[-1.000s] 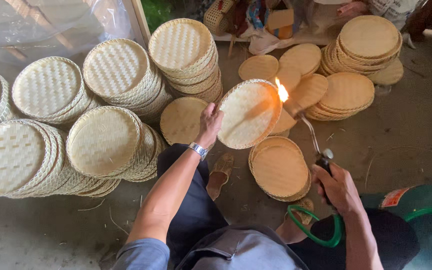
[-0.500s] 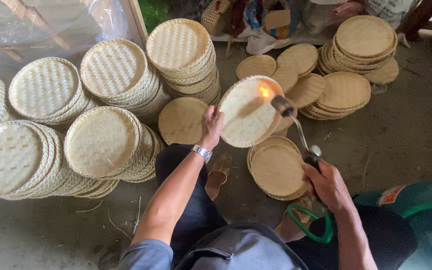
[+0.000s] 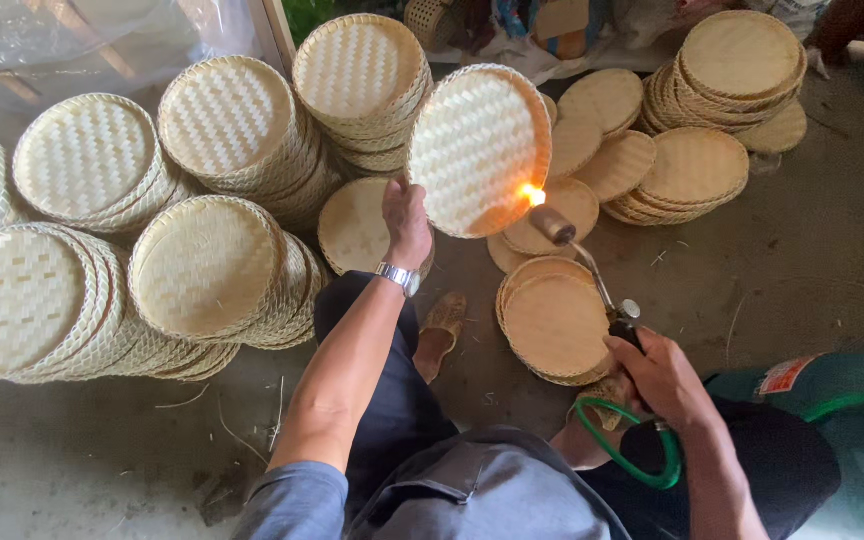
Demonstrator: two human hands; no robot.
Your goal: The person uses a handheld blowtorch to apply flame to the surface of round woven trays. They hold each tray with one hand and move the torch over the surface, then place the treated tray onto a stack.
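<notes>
Many stacks of round woven trays cover the concrete floor (image 3: pixel 812 250) around us, the biggest group lying to our left: a pale stack (image 3: pixel 12 300) at the far left edge, another leaning stack (image 3: pixel 207 265) just beside it, and 3 more behind them (image 3: pixel 87 160) (image 3: pixel 227 115) (image 3: pixel 357 70). To our right, well apart from those, darker golden trays sit in a tall pile (image 3: pixel 742 55) and in lower piles (image 3: pixel 697 170) near it. A green gas cylinder (image 3: pixel 852 400) shows at the lower right edge, with a green hose (image 3: pixel 632 465) looping from it toward our right side. Between our knees a short stack of golden trays (image 3: pixel 557 325) rests on the floor, and a sandal (image 3: pixel 442 325) lies just beside it. Our left hand (image 3: pixel 407 220) is closed around the lower rim of 1 woven tray (image 3: pixel 477 145), thumb in front, holding it up on edge, tilted, above the floor with its pale face toward us. Our right hand (image 3: pixel 662 375) is wrapped shut around the handle of a gas torch (image 3: pixel 592 275), whose thin metal tube slants up and left. The torch's head sits just beside the tray's lower right edge, and a small flame (image 3: pixel 532 195) touches that edge, where the weave glows orange. A silver watch (image 3: pixel 399 277) circles our left wrist.
</notes>
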